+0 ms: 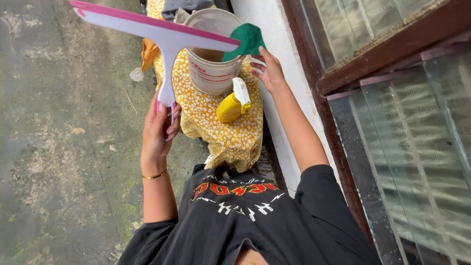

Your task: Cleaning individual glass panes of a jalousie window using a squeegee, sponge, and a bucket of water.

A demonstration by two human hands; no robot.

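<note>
Squeegee (pixel 162 34) gripped in left hand (pixel 159 128), green cloth (pixel 247 41) pinched by right hand (pixel 269 71) above bucket (pixel 213 54)

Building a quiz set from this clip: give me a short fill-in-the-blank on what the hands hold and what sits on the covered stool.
1. The left hand grips the handle of a pink and white ____.
2. The right hand holds a ____ cloth at the rim of the bucket.
3. Beside the bucket, the yellow spray bottle lies on a yellow ____-patterned cover.

Missing words: squeegee; green; flower
</note>
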